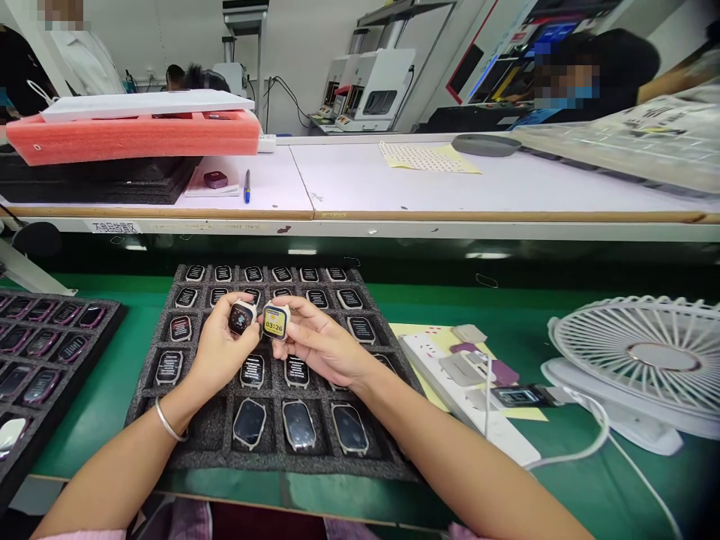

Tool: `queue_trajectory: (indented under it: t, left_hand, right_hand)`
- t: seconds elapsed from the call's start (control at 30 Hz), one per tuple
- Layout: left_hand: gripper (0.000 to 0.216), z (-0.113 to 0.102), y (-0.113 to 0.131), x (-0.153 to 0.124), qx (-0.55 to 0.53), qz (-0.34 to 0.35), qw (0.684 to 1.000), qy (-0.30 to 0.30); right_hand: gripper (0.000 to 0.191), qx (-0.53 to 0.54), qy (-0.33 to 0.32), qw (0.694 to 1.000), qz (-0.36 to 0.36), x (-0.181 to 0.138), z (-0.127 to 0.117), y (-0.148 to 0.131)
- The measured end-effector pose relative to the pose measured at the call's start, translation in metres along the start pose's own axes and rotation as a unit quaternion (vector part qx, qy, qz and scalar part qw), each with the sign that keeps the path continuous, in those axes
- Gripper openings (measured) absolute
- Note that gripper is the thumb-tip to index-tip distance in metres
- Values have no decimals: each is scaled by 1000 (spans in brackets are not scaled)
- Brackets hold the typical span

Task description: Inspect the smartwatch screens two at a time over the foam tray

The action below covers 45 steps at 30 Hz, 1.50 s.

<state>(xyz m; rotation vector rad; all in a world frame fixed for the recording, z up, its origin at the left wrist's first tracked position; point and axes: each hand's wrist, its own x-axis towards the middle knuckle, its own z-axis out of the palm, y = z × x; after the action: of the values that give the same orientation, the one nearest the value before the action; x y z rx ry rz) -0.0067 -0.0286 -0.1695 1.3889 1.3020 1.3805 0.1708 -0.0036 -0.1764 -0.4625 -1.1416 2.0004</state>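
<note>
My left hand (pixel 222 341) is closed around a smartwatch (pixel 241 318) with a dark lit screen and a light case. Close beside it, my right hand (pixel 318 341) grips a second smartwatch (pixel 274 321), whose yellow screen reads 03:26. Both hands are above a dark foam tray (pixel 205 427) with rows of square pockets. Light-cased watches lie in many of the pockets, several with text on their screens. In the front row, three watches, such as the middle watch (pixel 299 425), have dark screens. My hands and forearms hide some of the pockets.
To the left, another foam tray (pixel 70 375) holds purple-rimmed watches. On the right are a white power strip (pixel 466 405) with plugs and cables, and a white fan (pixel 646 360). A raised shelf (pixel 349 187) behind carries pink foam (pixel 135 139) and a pen (pixel 247 186). Other people are beyond.
</note>
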Motion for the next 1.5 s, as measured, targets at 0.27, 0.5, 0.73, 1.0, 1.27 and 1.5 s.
queue_trajectory:
  t: [0.27, 0.5, 0.73, 1.0, 1.27, 1.5]
  left_hand:
    - [37, -2, -4, 0, 31, -4, 1000, 1]
    - [35, -3, -3, 0, 41, -4, 999, 9]
    - [39, -3, 7, 0, -112, -121, 985, -45]
    - [41, -2, 7, 0, -123, -111, 985, -50]
    - [37, -2, 7, -1, -67, -45, 996, -35]
    - [38, -4, 2, 0, -55, -41, 997, -25]
  right_hand:
    - [36, 5, 0, 1000, -6, 1, -3, 2]
    - [37, -7, 5, 1000, -7, 1, -5, 1]
    - [38, -14, 5, 1000, -1, 1, -5, 2]
    - [39, -13, 8, 1000, -2, 0, -5, 3]
    - [39, -1, 8, 1000, -5, 0, -3, 2]
    - [41, -2, 16, 1000, -2, 0, -4, 2]
